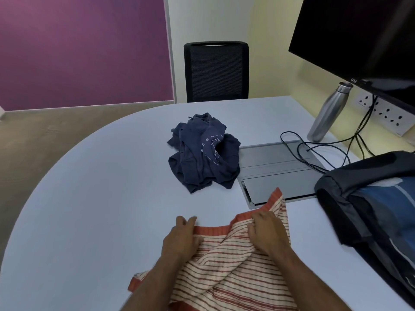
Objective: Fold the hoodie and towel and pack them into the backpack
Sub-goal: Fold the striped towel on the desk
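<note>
At the desk's [89, 187] near edge both hands grip the striped towel [229, 265]: left hand [179, 239], right hand [267, 234]; crumpled navy hoodie [202, 153] mid-desk; backpack [370, 209] at right edge.

Striped red/cream towel [226, 263] is rumpled, gripped at its far red hem by both hands. Navy hoodie [203, 153] lies crumpled well beyond them. Dark backpack [368, 205] lies open, just right of right hand.

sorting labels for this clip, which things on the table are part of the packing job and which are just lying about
Job: striped towel, navy hoodie, backpack.
Lying about: steel bottle, grey laptop, black cables, monitor, chair.
</note>
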Motion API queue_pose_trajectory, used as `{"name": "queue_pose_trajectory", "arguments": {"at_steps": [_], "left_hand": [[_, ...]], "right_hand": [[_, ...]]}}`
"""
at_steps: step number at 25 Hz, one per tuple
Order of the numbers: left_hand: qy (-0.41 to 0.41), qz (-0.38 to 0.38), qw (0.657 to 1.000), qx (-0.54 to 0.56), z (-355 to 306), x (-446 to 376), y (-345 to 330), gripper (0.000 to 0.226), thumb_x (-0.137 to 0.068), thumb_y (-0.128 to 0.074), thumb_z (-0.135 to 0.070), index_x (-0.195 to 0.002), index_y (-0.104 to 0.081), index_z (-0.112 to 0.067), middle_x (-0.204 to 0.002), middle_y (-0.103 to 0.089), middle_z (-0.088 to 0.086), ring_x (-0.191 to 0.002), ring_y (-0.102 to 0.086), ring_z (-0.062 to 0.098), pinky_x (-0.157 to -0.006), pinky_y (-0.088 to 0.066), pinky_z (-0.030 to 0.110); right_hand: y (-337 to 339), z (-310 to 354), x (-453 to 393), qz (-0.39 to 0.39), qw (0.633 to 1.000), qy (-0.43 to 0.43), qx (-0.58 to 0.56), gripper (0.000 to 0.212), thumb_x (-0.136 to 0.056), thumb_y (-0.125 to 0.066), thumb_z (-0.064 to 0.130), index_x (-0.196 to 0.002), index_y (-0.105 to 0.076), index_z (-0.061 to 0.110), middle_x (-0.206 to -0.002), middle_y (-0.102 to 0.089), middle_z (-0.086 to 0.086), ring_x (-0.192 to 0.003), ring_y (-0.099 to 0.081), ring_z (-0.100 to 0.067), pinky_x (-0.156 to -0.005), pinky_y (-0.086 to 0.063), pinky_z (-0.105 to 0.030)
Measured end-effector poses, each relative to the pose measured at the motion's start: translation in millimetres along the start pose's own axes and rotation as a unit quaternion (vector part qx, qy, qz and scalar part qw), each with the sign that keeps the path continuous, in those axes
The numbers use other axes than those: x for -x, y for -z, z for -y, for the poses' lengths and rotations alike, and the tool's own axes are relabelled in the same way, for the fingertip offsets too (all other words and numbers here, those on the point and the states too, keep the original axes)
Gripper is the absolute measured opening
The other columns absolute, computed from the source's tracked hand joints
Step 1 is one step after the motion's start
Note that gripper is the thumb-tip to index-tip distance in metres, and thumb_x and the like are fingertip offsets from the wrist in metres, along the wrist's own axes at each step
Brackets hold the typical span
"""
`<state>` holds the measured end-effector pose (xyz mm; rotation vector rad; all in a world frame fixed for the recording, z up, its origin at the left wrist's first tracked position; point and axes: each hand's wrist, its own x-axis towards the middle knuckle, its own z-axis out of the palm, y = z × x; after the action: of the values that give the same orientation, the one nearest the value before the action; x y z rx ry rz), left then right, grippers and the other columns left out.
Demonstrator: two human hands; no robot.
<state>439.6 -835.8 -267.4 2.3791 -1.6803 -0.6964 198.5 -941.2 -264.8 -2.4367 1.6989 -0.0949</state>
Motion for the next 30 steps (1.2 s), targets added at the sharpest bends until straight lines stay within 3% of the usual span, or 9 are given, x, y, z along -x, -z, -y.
{"name": "queue_pose_trajectory", "arguments": {"at_steps": [4,8,11,14,16,19,24,27,30], "left_hand": [[0.034,-0.017,0.999,-0.014,8.7,-17.2,2.5,0.008,-0.098,-0.049,-0.032,-0.101,-0.051,-0.025,-0.109,-0.048,-0.002,-0.089,-0.054,0.014,-0.08,-0.054,0.034],[0.113,-0.185,0.973,0.081,29.2,-39.1,25.4,0.022,-0.098,-0.038,-0.015,-0.119,-0.046,-0.019,-0.125,-0.044,0.007,-0.092,-0.057,0.025,-0.077,-0.052,0.04],[0.139,-0.278,0.921,0.235,37.1,-47.5,44.4,0.039,-0.102,-0.044,-0.013,-0.14,-0.041,-0.02,-0.147,-0.037,0.005,-0.113,-0.057,0.024,-0.096,-0.051,0.044],[0.018,-0.203,0.968,0.146,37.4,-35.7,35.5,0.029,-0.1,-0.048,-0.043,-0.121,-0.059,-0.026,-0.123,-0.062,-0.003,-0.1,-0.058,0.011,-0.094,-0.052,0.036],[-0.05,-0.095,0.994,0.031,36.8,-23.5,22.0,0.057,-0.092,-0.034,-0.071,-0.122,-0.061,-0.031,-0.123,-0.064,-0.01,-0.104,-0.056,0.007,-0.1,-0.048,0.034],[-0.07,-0.016,0.992,-0.102,48.2,-19.3,6.9,0.097,-0.08,0.002,-0.085,-0.154,-0.029,-0.03,-0.16,-0.029,-0.007,-0.146,-0.026,0.019,-0.122,-0.013,0.043],[-0.075,0.054,0.966,-0.24,78.1,-19.3,14.1,0.1,-0.066,0.035,-0.077,-0.153,0.021,-0.03,-0.165,0.016,-0.005,-0.152,0.013,0.027,-0.114,0.015,0.062],[-0.025,0.047,0.958,-0.281,66.2,-15.1,24.9,0.073,-0.093,0.005,-0.066,-0.156,0.013,-0.031,-0.166,0.013,0.0,-0.152,0.01,0.031,-0.112,0.016,0.062],[-0.056,-0.018,0.975,-0.216,40.5,-4.2,21.3,0.052,-0.103,-0.032,-0.045,-0.152,-0.028,-0.027,-0.161,-0.029,0.004,-0.145,-0.027,0.029,-0.12,-0.016,0.05]], "right_hand": [[-13.8,-5.8,-8.7,0.098,0.994,-0.032,0.033,0.067,-0.089,-0.027,0.065,-0.139,-0.049,0.027,-0.147,-0.049,0.001,-0.137,-0.04,-0.023,-0.118,-0.02,-0.051],[-15.2,0.2,-12.1,0.078,0.988,0.022,-0.129,0.085,-0.086,-0.021,0.079,-0.157,-0.012,0.033,-0.165,0.002,0.007,-0.152,0.008,-0.016,-0.121,-0.003,-0.044],[-23.2,6.8,-5.4,-0.04,0.98,-0.054,-0.189,0.076,-0.089,-0.03,0.067,-0.154,-0.024,0.028,-0.165,-0.011,0.004,-0.151,-0.008,-0.019,-0.12,-0.019,-0.045],[-39.7,12.0,12.6,-0.13,0.973,-0.111,-0.156,0.06,-0.087,-0.046,0.054,-0.136,-0.053,0.019,-0.148,-0.048,-0.008,-0.134,-0.045,-0.029,-0.109,-0.036,-0.047],[-56.2,12.9,27.9,-0.123,0.977,-0.124,-0.12,0.06,-0.085,-0.049,0.057,-0.13,-0.059,0.018,-0.138,-0.058,-0.009,-0.125,-0.054,-0.03,-0.106,-0.039,-0.05],[-75.9,4.4,52.9,-0.06,0.993,-0.098,-0.038,0.074,-0.088,-0.036,0.071,-0.139,-0.052,0.02,-0.149,-0.048,-0.008,-0.135,-0.046,-0.031,-0.113,-0.026,-0.05],[-68.8,-42.0,70.1,-0.025,1.0,0.018,0.005,0.078,-0.094,-0.018,0.073,-0.154,-0.03,0.024,-0.162,-0.02,0.0,-0.15,-0.014,-0.018,-0.122,-0.002,-0.037],[-58.2,-60.5,67.9,0.008,0.998,0.047,0.044,0.072,-0.097,-0.022,0.069,-0.154,-0.027,0.024,-0.161,-0.026,-0.004,-0.149,-0.018,-0.02,-0.12,0.003,-0.035],[-50.1,-54.8,69.0,-0.003,0.999,0.009,0.039,0.071,-0.097,-0.025,0.067,-0.144,-0.046,0.018,-0.151,-0.045,-0.011,-0.139,-0.039,-0.029,-0.117,-0.013,-0.044]]}}
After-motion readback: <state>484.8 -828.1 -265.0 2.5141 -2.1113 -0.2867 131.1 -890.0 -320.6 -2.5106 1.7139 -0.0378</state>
